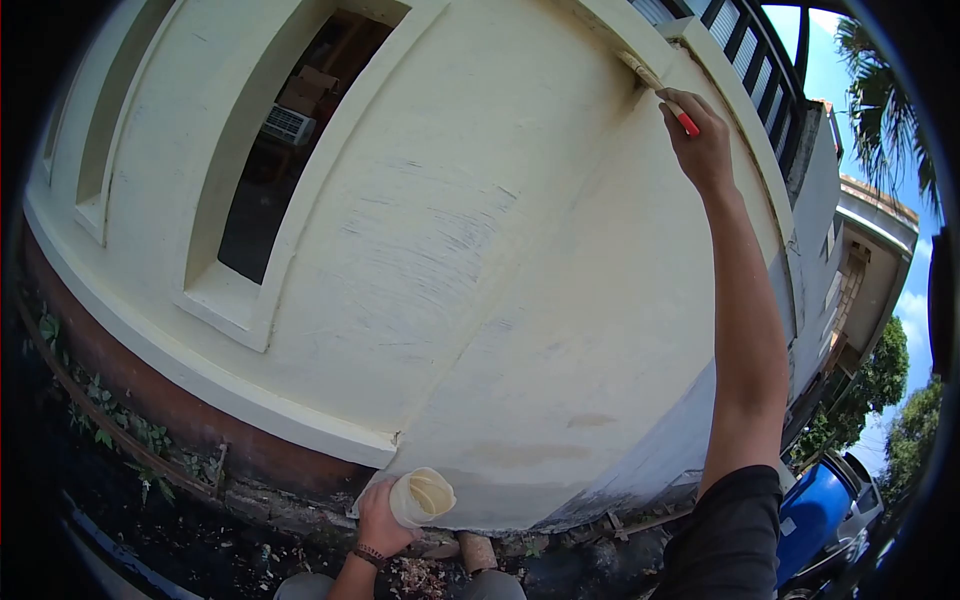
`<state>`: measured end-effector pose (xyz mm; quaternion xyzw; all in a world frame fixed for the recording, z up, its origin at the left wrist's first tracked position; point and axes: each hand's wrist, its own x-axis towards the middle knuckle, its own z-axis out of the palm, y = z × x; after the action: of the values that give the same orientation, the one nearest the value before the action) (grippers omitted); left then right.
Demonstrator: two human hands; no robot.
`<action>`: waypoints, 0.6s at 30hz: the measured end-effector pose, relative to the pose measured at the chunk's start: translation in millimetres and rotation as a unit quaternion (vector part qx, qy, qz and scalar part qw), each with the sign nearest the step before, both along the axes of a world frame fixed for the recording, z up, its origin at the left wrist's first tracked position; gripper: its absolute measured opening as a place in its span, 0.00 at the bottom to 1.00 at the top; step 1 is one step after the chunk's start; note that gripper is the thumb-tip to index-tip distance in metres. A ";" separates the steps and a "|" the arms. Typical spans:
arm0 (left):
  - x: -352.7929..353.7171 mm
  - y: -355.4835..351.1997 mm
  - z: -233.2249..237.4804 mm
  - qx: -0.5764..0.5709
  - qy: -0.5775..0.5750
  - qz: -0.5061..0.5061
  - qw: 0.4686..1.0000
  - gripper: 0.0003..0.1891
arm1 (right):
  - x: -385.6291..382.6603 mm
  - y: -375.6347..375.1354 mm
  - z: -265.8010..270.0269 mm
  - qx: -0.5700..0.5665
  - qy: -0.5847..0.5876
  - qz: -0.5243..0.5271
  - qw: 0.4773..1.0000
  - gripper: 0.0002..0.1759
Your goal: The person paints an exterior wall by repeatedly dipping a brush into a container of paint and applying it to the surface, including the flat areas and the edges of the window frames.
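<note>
My right hand [700, 140] is raised high and grips a paintbrush [655, 88] with a red handle end. Its bristles touch the cream wall [480, 260] just under the top ledge. My left hand [380, 520] hangs low near the wall's foot and holds a pale plastic cup [422, 496] with cream paint inside, its mouth tilted toward me.
A window opening [290, 150] with an air-conditioner unit inside lies to the left. A reddish-brown base band [150, 390] and weeds run along the wall's foot. A blue barrel [815, 510] stands at the lower right. Railings top the wall.
</note>
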<state>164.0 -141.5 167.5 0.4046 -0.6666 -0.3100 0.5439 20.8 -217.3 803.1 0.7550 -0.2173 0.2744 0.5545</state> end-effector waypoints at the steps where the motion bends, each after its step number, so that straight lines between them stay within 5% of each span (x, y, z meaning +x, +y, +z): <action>1: 0.8 1.3 3.0 0.004 0.003 -0.002 1.000 0.46 | -1.5 1.3 2.4 -0.009 -0.014 -0.001 1.000 0.11; 12: -2.6 3.4 4.6 0.010 0.008 -0.006 1.000 0.44 | -2.4 5.8 3.6 -0.001 0.007 -0.044 0.999 0.11; 18: -3.9 1.3 1.2 -0.004 -0.010 0.003 1.000 0.49 | 2.0 15.2 -3.9 -0.032 0.040 0.027 0.998 0.12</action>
<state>160.2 -140.2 168.6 0.4075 -0.6719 -0.3014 0.5400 22.8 -202.1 799.3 0.7529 -0.1659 0.2660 0.5787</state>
